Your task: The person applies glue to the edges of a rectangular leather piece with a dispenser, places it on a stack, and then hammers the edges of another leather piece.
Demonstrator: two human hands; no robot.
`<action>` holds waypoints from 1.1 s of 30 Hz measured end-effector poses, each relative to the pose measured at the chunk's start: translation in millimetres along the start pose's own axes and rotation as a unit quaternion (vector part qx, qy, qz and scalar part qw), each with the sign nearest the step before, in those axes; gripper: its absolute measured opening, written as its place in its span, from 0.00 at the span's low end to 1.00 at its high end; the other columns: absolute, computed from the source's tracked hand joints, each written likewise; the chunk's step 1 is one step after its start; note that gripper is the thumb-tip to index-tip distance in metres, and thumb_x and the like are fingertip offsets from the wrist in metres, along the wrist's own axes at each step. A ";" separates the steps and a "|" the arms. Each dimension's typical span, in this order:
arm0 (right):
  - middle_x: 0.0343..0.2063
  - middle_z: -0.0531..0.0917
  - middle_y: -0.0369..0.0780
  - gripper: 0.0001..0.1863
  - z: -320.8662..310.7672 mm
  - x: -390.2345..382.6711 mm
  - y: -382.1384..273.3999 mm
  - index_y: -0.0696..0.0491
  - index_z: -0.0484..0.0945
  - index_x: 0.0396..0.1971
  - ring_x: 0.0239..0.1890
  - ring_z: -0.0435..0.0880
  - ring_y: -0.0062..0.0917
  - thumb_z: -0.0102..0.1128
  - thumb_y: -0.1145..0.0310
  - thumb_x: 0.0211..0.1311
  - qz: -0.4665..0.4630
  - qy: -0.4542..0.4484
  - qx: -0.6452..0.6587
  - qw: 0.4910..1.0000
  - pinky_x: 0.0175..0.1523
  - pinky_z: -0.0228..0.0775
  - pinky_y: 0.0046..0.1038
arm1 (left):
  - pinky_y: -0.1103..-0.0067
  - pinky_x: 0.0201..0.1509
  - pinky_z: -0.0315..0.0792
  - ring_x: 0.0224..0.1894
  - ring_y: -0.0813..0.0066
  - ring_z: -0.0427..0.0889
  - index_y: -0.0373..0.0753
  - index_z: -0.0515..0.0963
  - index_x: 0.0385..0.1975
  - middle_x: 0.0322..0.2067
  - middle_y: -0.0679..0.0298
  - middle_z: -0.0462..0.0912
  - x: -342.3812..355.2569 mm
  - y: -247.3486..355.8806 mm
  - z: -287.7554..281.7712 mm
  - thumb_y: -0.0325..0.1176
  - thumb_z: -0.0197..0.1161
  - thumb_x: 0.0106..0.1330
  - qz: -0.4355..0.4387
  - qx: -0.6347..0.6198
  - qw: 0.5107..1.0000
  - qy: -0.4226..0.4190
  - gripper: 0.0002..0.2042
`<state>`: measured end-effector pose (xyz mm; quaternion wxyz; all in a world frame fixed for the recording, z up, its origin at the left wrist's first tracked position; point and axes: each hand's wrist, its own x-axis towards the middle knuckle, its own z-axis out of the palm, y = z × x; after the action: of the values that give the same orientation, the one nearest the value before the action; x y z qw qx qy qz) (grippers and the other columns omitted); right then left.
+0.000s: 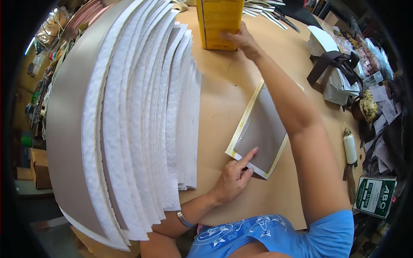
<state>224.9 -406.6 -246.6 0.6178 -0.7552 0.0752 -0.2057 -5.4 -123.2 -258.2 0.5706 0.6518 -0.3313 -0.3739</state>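
My left hand (232, 180) rests on a grey panel (260, 129) with white and yellow edge strips, two fingers stretched over its lower left corner, apparently not gripping it. My right hand (245, 43) reaches up past the panel and is closed on the lower right side of a tall yellow rectangular container (217, 21). A large fanned stack (137, 107) of curved grey pieces with white fuzzy borders lies to the left, beside my left forearm.
At right lie pale stacked pieces (340, 90), dark straps (327, 64), a glue bottle (349, 146), a green box (374, 195) and scraps (380, 116). Scissors (288, 23) and strips lie at the back. A cardboard box (41, 167) stands left of the brown-covered table (215, 94).
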 end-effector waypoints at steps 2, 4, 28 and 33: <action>0.43 0.76 0.52 0.50 1.7 5.3 4.8 0.67 0.48 0.54 0.47 0.76 0.35 0.72 0.61 0.38 -0.010 0.036 -0.037 0.999 0.53 0.67 0.27 | 0.79 0.52 0.72 0.47 0.74 0.75 0.31 0.59 0.60 0.51 0.54 0.71 3.1 -1.0 2.9 0.18 0.49 0.62 -0.003 -0.024 1.000 -0.005 0.24; 0.41 0.77 0.52 0.41 11.1 0.9 5.2 0.65 0.55 0.49 0.43 0.78 0.33 0.70 0.64 0.38 -0.005 0.060 -0.002 0.998 0.48 0.70 0.28 | 0.78 0.53 0.72 0.48 0.73 0.75 0.30 0.58 0.60 0.52 0.54 0.70 4.1 -1.7 3.8 0.18 0.48 0.62 -0.015 -0.043 0.999 -0.002 0.24; 0.68 0.43 0.40 0.48 -41.1 24.6 -27.4 0.41 0.39 0.67 0.67 0.48 0.42 0.51 0.37 0.53 0.080 -0.211 0.061 0.972 0.59 0.51 0.57 | 0.77 0.52 0.74 0.48 0.71 0.75 0.30 0.55 0.62 0.51 0.55 0.68 2.0 8.6 2.8 0.19 0.46 0.64 -0.050 -0.166 0.985 -0.007 0.24; 0.40 0.78 0.40 0.22 -61.3 -95.9 -90.6 0.58 0.72 0.49 0.44 0.76 0.24 0.56 0.64 0.55 -0.026 -0.026 -0.121 0.992 0.50 0.67 0.25 | 0.79 0.48 0.77 0.44 0.75 0.77 0.31 0.57 0.61 0.48 0.58 0.70 -1.4 1.6 -4.8 0.20 0.47 0.64 -0.065 -0.169 0.982 0.050 0.23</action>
<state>100.7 -406.3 -170.9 0.5177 -0.8314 0.0640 -0.1912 -1.9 -119.9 -256.1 0.6627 0.5840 -0.1918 -0.4278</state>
